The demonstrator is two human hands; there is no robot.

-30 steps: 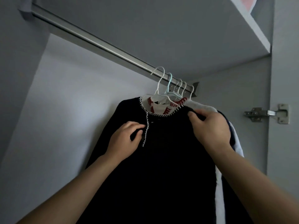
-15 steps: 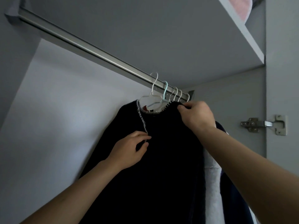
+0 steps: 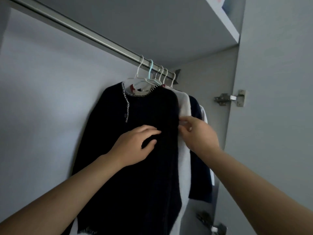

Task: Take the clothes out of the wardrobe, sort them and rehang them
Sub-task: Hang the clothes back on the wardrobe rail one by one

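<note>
With the black cardigan (image 3: pixel 135 150) hanging foremost at the right end of the rail (image 3: pixel 76 28), the left hand (image 3: pixel 135 146) rests flat and the right hand (image 3: pixel 196 133) pinches its edge; smooth downward gently, not tugging the hanger (image 3: pixel 140 72).

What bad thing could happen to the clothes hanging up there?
The hangers are bunched tight at the right end of the rail, so pulling one might drag its neighbours off. The left hand rests on the black cardigan and the right hand touches the white garment low down, far from the hooks; tugging there could slide a garment off its hanger.
</note>
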